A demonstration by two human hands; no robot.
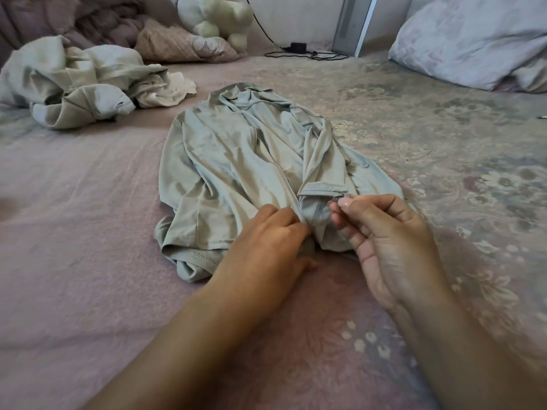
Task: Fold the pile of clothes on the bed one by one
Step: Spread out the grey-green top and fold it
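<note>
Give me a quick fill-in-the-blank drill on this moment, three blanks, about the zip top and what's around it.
1. The right hand pinches the zipper pull of the grey-green zip top, while the ____ hand holds the hem beside the zipper.
2. The pile of unfolded clothes lies to the ____ of the zip top.
3. At the head of the bed, a ____ plush toy sits by a pillow.

Missing words: left; left; white

both hands on zip-up top
</note>
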